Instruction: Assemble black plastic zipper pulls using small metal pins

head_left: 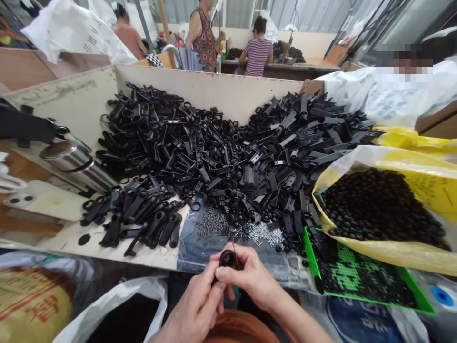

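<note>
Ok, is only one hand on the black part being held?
No, the left hand and the right hand both grip the black part.

Counter was pale board, walled at back and left, left wall scuffed. Black parts covered most of it: ring-ended ones heaped left, flat ones heaped right, piles merging in the middle. Loose batch of ring-ended ones lay front left, black disc just beside. Flask was by the left wall, phone near it. Dark mat at front centre carried small dark bits, silver pins to their right. Green tray sat front right; couldn't tell if fully on the counter.
</note>
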`<state>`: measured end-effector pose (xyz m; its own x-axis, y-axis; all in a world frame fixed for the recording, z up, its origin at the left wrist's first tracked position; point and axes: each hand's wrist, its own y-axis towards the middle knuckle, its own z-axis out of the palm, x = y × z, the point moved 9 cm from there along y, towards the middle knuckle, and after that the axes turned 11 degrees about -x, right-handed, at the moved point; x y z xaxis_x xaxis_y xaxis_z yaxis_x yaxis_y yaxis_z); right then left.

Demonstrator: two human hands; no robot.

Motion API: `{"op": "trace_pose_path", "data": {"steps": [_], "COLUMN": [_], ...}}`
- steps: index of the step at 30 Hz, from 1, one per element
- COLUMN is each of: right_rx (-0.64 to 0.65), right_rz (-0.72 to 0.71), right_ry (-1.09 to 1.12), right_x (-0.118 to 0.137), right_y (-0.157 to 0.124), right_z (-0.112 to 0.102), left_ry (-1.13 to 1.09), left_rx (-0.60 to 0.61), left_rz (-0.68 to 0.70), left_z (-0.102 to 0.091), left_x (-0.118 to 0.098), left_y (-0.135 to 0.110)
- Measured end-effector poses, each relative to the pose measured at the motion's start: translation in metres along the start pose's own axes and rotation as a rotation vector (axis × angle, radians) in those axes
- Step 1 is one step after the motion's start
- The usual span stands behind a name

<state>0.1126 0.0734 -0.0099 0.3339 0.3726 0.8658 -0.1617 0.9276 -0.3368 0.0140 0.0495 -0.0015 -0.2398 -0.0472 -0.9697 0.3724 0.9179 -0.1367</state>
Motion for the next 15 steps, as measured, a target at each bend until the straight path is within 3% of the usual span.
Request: {"op": "trace_pose_path", "data": {"steps": [3,6,11,15], "right_rx": [-0.078,-0.184,-0.220,-0.255], "right_rz": [-0.159,-0.272,-0.103,-0.137], "right_ry": [-0.118,-0.195,-0.119,-0.217], "right_x": [0.016,0.034,0.022,0.018], "right_y": [0.001,0.002,0.014,0.018], "right_z": [-0.008,-0.020,-0.026,-0.014], "left_ry": [-0.012,0.096,0.150,0.179], "left_rx": [-0.017,-0.140,-0.139,-0.372], "left_rz": [-0.085,-0.019,-0.032,0.045], "left_z": [-0.002,-0.020,-0.028,-0.039], "left_x": [0.001,-0.008,-0.010,-0.008], "left_y": [0.006,0.013,0.010,0.004]}}
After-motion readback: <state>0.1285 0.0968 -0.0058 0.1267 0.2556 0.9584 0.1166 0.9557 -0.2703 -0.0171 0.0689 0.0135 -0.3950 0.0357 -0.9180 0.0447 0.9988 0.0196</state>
